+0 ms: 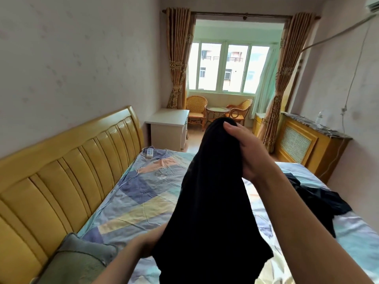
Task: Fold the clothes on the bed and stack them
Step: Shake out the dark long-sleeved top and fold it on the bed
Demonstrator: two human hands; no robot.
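A black garment (211, 212) hangs in the air over the bed (133, 199). My right hand (248, 148) grips its top end, held high at the middle of the view. My left hand (147, 242) holds the garment's lower left edge, its fingers hidden behind the cloth. More dark clothes (320, 199) lie crumpled on the bed at the right, behind my right forearm.
A grey pillow (82, 261) lies at the lower left against the yellow headboard (67, 167). A white controller (149, 153) rests at the bed's far corner. Beyond stand a white desk (168, 128), wicker chairs (196, 109) and a radiator cabinet (307, 144).
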